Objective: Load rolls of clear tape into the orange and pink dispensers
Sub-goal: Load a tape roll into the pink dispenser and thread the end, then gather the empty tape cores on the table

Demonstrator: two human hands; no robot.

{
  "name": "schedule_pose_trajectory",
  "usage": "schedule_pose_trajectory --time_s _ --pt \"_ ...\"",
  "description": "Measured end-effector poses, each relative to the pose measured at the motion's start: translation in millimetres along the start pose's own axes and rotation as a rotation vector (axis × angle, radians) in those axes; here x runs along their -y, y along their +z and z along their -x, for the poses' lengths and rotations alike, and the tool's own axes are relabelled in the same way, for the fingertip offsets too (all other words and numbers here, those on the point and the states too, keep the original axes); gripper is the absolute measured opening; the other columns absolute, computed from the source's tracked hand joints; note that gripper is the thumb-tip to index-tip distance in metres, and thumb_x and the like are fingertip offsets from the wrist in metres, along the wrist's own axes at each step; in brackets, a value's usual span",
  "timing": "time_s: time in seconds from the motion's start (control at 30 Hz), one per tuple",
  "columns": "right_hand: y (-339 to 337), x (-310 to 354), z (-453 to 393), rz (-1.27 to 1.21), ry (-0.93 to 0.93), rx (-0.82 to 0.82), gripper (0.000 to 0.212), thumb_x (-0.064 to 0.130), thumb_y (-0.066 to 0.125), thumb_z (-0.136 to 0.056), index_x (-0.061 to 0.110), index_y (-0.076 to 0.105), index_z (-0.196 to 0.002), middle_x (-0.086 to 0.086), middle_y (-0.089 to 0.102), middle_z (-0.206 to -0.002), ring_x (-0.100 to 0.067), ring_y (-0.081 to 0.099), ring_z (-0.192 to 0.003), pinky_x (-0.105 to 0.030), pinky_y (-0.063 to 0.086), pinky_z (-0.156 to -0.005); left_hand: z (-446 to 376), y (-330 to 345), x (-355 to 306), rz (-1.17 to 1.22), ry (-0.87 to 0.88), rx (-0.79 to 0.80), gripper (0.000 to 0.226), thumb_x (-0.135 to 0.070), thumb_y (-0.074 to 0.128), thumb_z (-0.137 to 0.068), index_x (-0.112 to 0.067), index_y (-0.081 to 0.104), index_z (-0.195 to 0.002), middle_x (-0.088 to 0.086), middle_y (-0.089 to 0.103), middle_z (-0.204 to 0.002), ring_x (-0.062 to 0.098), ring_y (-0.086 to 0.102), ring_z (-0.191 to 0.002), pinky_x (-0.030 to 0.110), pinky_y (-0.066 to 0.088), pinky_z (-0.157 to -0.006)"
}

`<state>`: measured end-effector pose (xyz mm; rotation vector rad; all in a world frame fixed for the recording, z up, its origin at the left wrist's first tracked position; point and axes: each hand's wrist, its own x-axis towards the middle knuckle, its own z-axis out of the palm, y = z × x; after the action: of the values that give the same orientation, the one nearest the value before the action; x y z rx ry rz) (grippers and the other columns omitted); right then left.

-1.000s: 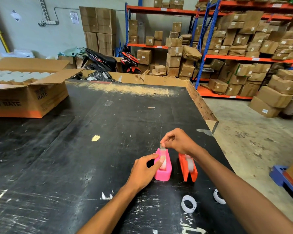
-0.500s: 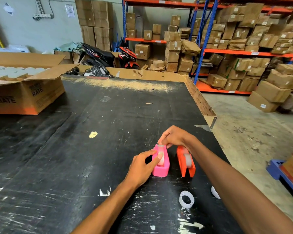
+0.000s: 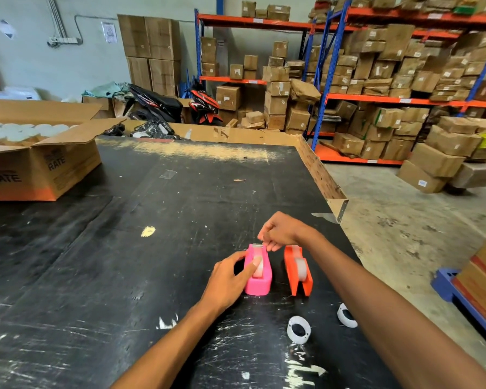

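Observation:
A pink dispenser stands on the black table with a clear tape roll seated in it. My left hand grips its left side, thumb pressed on the roll. My right hand pinches at the cutter end of the pink dispenser, fingers closed, seemingly on the tape's free end. Just right of it stands the orange dispenser, also with a clear roll inside. Two white tape cores lie nearer to me: one in front, another beside my right forearm.
An open cardboard box full of white rolls sits at the table's far left. The table's raised cardboard edge runs along the right side. Beyond are shelves of cartons and a blue pallet on the floor.
My right hand stays pinched at the pink dispenser's cutter end, shifting only slightly. My left hand keeps holding the dispenser. The camera view moved a little.

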<state>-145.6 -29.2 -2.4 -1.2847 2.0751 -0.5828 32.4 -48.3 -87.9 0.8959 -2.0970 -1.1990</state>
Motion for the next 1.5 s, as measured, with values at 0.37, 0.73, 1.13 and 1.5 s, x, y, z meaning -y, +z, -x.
schedule_pose_trajectory --time_s 0.37,0.73,1.13,1.5 --pt "-27.1 -16.0 58.4 0.047 -0.141 -0.33 0.017 0.004 0.057 -0.088 0.001 0.073 -0.091 -0.013 0.074 -0.081 -0.013 0.065 -0.066 -0.025 0.057 -0.065 8.1 -8.4 -23.9 -0.167 0.163 -0.197 0.041 -0.039 0.061 -0.089 -0.015 0.061 -0.123 0.001 0.059 -0.126 0.016 0.05 -0.12 0.03 0.038 -0.103" --pt "-32.5 -95.7 161.7 0.354 0.091 -0.086 0.047 0.033 0.072 -0.082 0.011 0.062 -0.122 -0.012 0.067 -0.117 -0.02 0.062 -0.101 -0.03 0.049 -0.088 43.2 31.1 -78.9 -0.371 0.4 0.375 0.04 -0.048 0.064 -0.082 -0.012 0.071 -0.098 0.007 0.071 -0.093 0.023 0.061 -0.085 0.042 0.052 -0.08" --pt "11.3 -109.0 175.5 0.427 0.057 -0.237 0.03 0.034 0.069 -0.083 0.018 0.063 -0.107 -0.006 0.064 -0.116 -0.026 0.059 -0.105 -0.036 0.05 -0.083 61.0 34.6 -53.8 -0.479 0.378 0.423 0.028 -0.038 0.07 -0.082 -0.011 0.072 -0.089 0.006 0.073 -0.091 0.023 0.064 -0.084 0.042 0.053 -0.075" --pt "57.3 14.4 138.5 0.341 -0.29 0.034 0.028 0.033 0.073 -0.079 0.015 0.067 -0.099 -0.006 0.068 -0.094 -0.023 0.061 -0.087 -0.038 0.05 -0.081 53.7 -97.2 -14.6 -0.68 0.252 0.24 0.038 -0.038 0.067 -0.084 -0.016 0.068 -0.114 0.0 0.071 -0.116 0.018 0.064 -0.107 0.028 0.048 -0.089"
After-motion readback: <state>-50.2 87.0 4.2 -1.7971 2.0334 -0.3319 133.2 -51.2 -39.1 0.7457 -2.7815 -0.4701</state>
